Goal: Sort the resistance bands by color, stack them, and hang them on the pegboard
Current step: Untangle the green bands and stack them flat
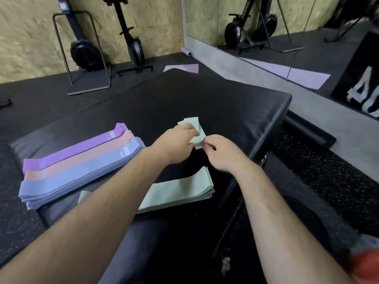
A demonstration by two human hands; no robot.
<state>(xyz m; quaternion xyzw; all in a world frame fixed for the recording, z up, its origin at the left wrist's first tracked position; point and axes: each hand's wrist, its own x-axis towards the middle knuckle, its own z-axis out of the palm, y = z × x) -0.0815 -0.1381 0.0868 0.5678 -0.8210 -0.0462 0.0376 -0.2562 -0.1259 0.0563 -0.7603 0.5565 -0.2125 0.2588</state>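
On a black padded mat (225, 103) lie sorted stacks of flat resistance bands. A purple stack (78, 149), a peach stack (82, 160) and a lavender-blue stack (82, 175) sit side by side at the left. A mint-green stack (184, 191) lies near the front, partly under my left forearm. Further out is a loose mint-green band (193, 125). My left hand (176, 143) and my right hand (223, 152) both pinch this loose band, which is partly hidden behind the fingers.
Gym floor surrounds the mat. An exercise bike (131, 44) and a metal-framed machine (86, 52) stand against the chipboard wall. A pale purple mat (182, 68) and a roller (186, 51) lie beyond. A mirror (287, 27) fills the right wall. No pegboard is in view.
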